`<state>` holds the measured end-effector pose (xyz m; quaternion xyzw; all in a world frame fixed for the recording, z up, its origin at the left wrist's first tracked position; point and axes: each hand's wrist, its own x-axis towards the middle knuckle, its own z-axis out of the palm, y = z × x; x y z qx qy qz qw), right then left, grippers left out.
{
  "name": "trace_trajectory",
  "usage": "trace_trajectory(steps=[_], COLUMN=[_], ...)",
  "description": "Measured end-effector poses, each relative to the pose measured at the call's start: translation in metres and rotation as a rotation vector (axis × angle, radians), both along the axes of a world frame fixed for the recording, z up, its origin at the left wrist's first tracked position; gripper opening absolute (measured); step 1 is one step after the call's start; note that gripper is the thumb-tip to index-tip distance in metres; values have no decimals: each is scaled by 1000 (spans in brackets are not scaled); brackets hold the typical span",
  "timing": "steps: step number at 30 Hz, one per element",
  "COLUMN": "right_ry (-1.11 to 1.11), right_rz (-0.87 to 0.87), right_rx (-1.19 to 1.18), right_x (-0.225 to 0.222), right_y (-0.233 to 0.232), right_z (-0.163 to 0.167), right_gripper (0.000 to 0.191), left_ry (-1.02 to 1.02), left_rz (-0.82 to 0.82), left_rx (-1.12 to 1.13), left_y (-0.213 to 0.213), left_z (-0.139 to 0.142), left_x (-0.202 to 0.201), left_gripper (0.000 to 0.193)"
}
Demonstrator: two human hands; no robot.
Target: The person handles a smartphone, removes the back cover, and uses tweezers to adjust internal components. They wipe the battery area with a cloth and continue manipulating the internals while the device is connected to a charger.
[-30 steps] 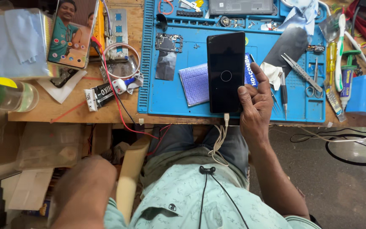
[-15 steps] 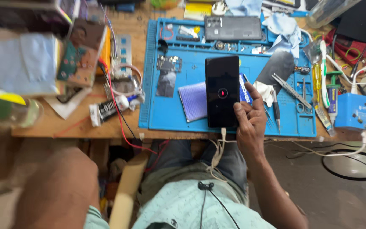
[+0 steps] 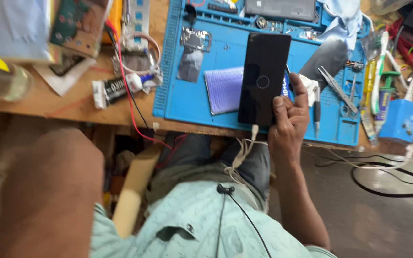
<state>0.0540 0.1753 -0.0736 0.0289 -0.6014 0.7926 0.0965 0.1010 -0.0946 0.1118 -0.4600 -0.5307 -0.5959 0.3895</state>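
1. the right hand (image 3: 288,125) is gripping the lower right edge of a black smartphone (image 3: 264,79), fingers curled along its side and the thumb lying up the right edge; held this way, the dark screen is facing up toward the person, which looks like a grip chosen for watching the display.
2. the smartphone is sitting over the near part of the blue work mat (image 3: 187,102), its lower end reaching toward the front edge of the wooden bench (image 3: 72,107), its top tilted slightly to the right; a faint ring is showing in the middle of the glass.
3. a white cable (image 3: 244,145) is plugging into the phone's bottom end and hanging down over the person's lap, so the phone is probably being kept near the edge to leave the lead slack.
4. the left hand is not showing clearly; only a blurred left forearm (image 3: 48,191) is filling the lower left, well apart from the phone, and i cannot tell whether that hand is spread or closed.
5. a folded purple cloth (image 3: 223,89) is lying just left of the phone on the mat, likely within reach for wiping.
6. tweezers (image 3: 333,86) are resting on the mat's right side, near the right hand, and a blue box (image 3: 407,123) is standing off the mat farther right.
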Motion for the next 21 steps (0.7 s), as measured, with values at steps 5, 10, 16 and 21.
trace_trajectory(steps=[5,10,16,21], right_ry=[-22,-27,1,-120], right_rz=[9,52,47,82], right_rx=[-177,-246,-210,-136], right_x=[-4,-8,-9,-5], right_y=[8,15,19,36], right_z=[0,5,-7,-6], right_gripper=[62,63,49,48], left_ry=[-247,-825,-1176,-1235], left_rz=[41,-24,-272,-395], left_rx=[-125,-373,-375,-280], left_y=[-3,46,81,87], left_z=[-21,-80,-170,-192], left_x=[-21,-58,-95,-100], left_gripper=[61,63,48,31])
